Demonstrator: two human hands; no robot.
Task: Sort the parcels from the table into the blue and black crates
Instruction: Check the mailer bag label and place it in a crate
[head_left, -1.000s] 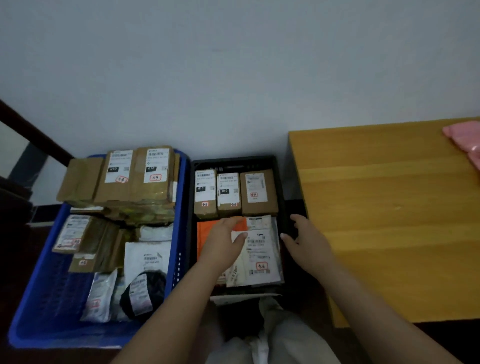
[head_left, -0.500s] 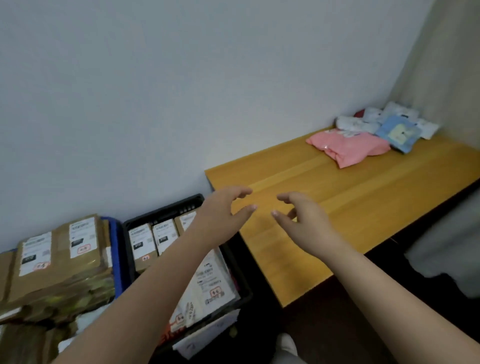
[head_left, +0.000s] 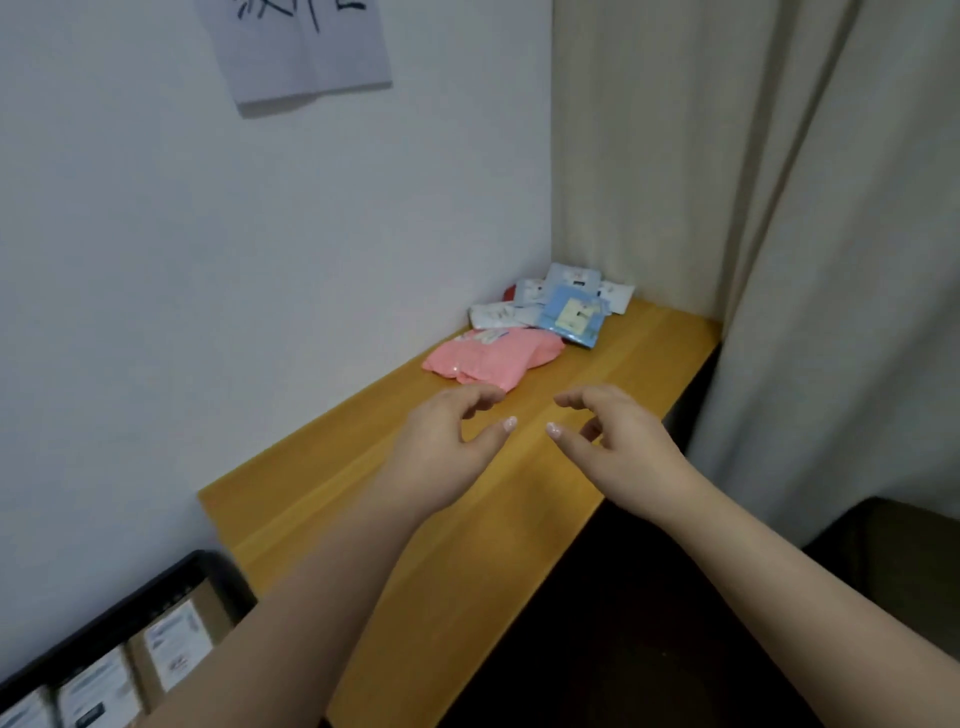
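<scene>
A pink soft parcel (head_left: 493, 356) lies on the far part of the wooden table (head_left: 467, 545). Behind it sit a blue parcel (head_left: 574, 314) and several white pouches (head_left: 501, 314) in the corner. My left hand (head_left: 447, 444) and my right hand (head_left: 615, 441) hover over the table just short of the pink parcel, fingers loosely curled, holding nothing. The black crate (head_left: 171, 577) shows at the bottom left with brown boxes (head_left: 179, 639) inside. The blue crate is out of view.
A white wall runs along the table's left side with a paper sheet (head_left: 301, 47) stuck high on it. A beige curtain (head_left: 753, 208) hangs at the table's far end and right side. The dark floor lies below the table's near edge.
My hands left the black crate and moved right and forward over the table toward the pink parcel. The view swung right, so the blue crate dropped out of sight.
</scene>
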